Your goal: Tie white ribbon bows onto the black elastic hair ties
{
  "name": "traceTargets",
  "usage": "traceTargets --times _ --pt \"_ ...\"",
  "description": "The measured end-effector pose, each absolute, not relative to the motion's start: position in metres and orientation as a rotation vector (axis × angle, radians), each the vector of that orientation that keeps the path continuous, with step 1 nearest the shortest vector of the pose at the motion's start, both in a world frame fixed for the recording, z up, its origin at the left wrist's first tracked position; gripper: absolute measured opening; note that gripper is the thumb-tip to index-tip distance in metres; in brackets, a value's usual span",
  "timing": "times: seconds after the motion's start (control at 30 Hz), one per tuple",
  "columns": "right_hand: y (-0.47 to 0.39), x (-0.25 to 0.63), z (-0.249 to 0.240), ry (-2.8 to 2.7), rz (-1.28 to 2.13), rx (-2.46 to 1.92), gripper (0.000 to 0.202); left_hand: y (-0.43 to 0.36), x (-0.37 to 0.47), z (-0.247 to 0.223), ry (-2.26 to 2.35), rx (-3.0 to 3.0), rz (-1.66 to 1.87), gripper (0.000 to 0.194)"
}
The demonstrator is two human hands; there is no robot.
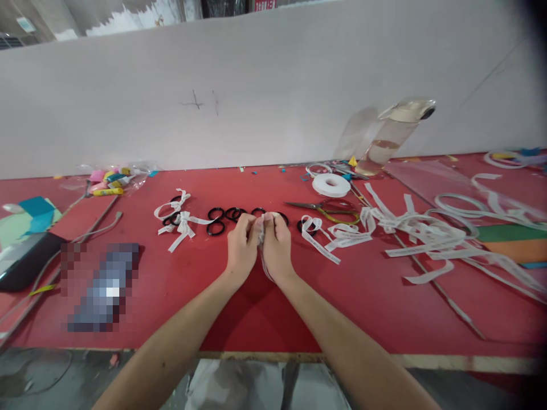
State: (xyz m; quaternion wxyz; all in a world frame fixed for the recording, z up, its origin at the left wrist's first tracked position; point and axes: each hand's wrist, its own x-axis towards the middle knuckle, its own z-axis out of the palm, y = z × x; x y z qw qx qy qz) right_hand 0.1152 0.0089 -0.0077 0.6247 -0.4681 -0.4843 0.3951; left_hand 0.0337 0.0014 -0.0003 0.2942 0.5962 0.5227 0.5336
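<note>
My left hand (pixel 243 247) and my right hand (pixel 277 246) are pressed close together over the red table, fingers pinched on a whitish ribbon (pixel 262 236). Part of the ribbon hangs down between the palms; its middle is hidden by the fingers. Just beyond the hands lie several black rings (pixel 216 221) in a row. On the left, white ribbon bows (pixel 183 225) sit with black rings. To the right are another ribbon piece (pixel 320 242) with a black ring and a pair of scissors (pixel 327 209) with red and yellow-green handles.
A white ribbon roll (pixel 331 185) and a tilted bottle (pixel 387 142) stand near the white wall. Loose ribbons (pixel 431 239) cover the right side. On the left lie a phone (pixel 105 287), a dark case (pixel 29 259) and a bag of colourful items (pixel 111 180).
</note>
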Motion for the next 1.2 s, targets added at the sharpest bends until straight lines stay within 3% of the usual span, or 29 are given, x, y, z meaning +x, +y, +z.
traceTargets --times 0.53,0.93,1.2 --pt "0.004 0.1134 -0.0021 -0.948 1.037 -1.06 0.033 0.0014 0.0363 -0.0043 1.285 1.504 1.544 0.027" --pt "0.0065 0.1164 -0.0101 -1.238 0.57 -1.247 0.028 0.0048 0.0343 -0.0035 1.542 1.659 1.298 0.031" --pt "0.0064 0.1148 -0.0045 -1.159 0.811 -1.124 0.03 0.004 0.0336 -0.0003 1.326 1.625 1.466 0.03"
